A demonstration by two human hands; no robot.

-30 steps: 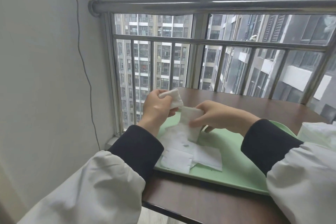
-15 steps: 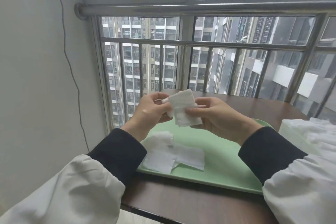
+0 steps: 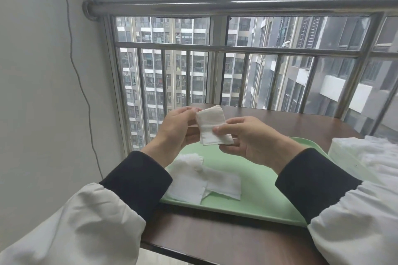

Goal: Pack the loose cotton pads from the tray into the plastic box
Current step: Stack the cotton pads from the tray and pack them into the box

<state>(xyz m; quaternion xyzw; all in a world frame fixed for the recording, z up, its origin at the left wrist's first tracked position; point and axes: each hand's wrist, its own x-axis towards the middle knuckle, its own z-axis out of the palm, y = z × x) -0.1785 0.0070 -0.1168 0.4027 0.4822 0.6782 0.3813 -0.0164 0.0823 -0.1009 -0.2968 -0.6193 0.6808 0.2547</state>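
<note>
While I hold a small stack of cotton pads (image 3: 212,128) above the green tray (image 3: 258,191), my left hand (image 3: 175,129) pinches its upper left corner and my right hand (image 3: 249,139) pinches its lower right edge, thumb on top; more loose pads (image 3: 202,180) lie overlapping on the tray's near left part; the plastic box (image 3: 346,160), heaped with pads, stands just beside the tray's right edge.
</note>
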